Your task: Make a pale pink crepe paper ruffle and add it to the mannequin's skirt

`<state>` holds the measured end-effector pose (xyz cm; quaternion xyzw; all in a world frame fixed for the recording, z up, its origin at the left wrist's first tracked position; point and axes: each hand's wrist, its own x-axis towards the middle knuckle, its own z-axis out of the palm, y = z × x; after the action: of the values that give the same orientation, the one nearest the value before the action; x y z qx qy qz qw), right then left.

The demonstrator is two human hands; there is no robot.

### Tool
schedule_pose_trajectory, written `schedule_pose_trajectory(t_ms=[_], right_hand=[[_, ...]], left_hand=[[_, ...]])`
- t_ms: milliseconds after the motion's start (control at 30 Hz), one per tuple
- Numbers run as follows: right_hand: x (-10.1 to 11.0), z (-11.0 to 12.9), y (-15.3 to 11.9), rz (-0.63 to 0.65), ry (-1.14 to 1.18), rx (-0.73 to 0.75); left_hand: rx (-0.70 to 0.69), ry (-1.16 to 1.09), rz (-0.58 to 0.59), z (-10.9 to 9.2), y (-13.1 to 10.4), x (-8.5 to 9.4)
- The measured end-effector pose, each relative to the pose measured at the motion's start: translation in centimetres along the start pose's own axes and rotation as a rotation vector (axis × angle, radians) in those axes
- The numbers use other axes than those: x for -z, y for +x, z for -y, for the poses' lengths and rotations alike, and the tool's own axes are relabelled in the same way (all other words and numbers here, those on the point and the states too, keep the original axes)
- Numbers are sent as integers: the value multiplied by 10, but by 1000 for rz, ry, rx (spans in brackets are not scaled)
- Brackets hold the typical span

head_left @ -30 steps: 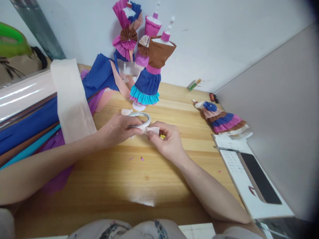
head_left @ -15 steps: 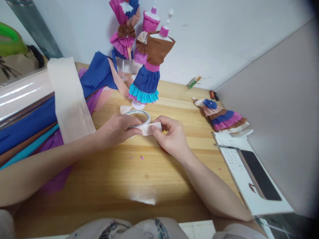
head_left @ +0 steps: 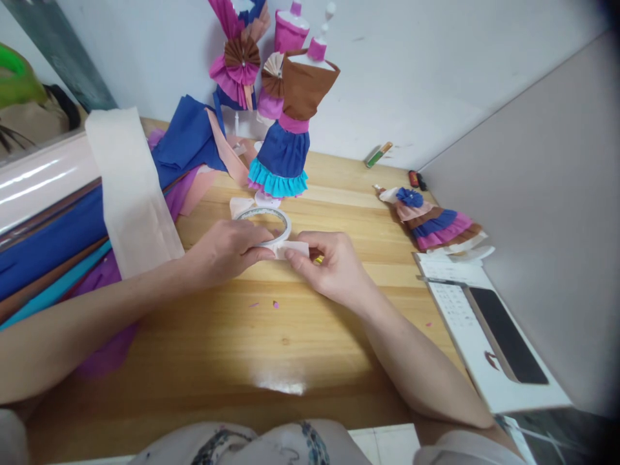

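Note:
My left hand (head_left: 236, 252) is closed on a roll of tape (head_left: 285, 223), its thumb in front and fingers reaching into the ring. A small pale strip of paper (head_left: 296, 249) lies against the lower right of the roll. My right hand (head_left: 332, 263) pinches that strip between thumb and fingers. Something small and yellow shows under the right fingers, too little to name. Just behind the roll stands a small dress form (head_left: 296, 116) in a brown top and a blue skirt with a turquoise ruffle. A pale scrap (head_left: 241, 206) sits beside the roll's far left.
Coloured paper rolls and strips (head_left: 53, 219) fill the left side. Other dressed forms (head_left: 237, 71) stand against the wall. A tiered doll dress (head_left: 431, 223) lies at the right, near a white sheet with a phone-like dark panel (head_left: 506, 336). Purple scraps (head_left: 276, 304) dot the wooden table.
My right thumb and the pale strip have shifted slightly left, closer to the roll. The tape roll is tilted a little more open to view. The whole view has moved slightly.

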<state>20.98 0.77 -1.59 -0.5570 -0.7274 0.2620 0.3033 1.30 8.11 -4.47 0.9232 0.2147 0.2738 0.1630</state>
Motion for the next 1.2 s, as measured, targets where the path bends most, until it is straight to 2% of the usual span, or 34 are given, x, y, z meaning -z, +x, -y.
schedule_pose_trajectory(t_ms=[333,567,833,1033,1200], right_hand=[[-4,-6,1,23,61,5],[-6,-6,1,30,163,-80],[-5,-6,1,47,170,-81],[-2,-4,-1,-41,85,-99],[-5,-6,0,-113,121,-93]], left_hand=[[72,-97,7,-8,1,2],[60,-69,-8,-7,0,2],[58,-62,-5,-6,1,1],[105,-97,20,-8,2,4],[129,-120,33,-8,2,4]])
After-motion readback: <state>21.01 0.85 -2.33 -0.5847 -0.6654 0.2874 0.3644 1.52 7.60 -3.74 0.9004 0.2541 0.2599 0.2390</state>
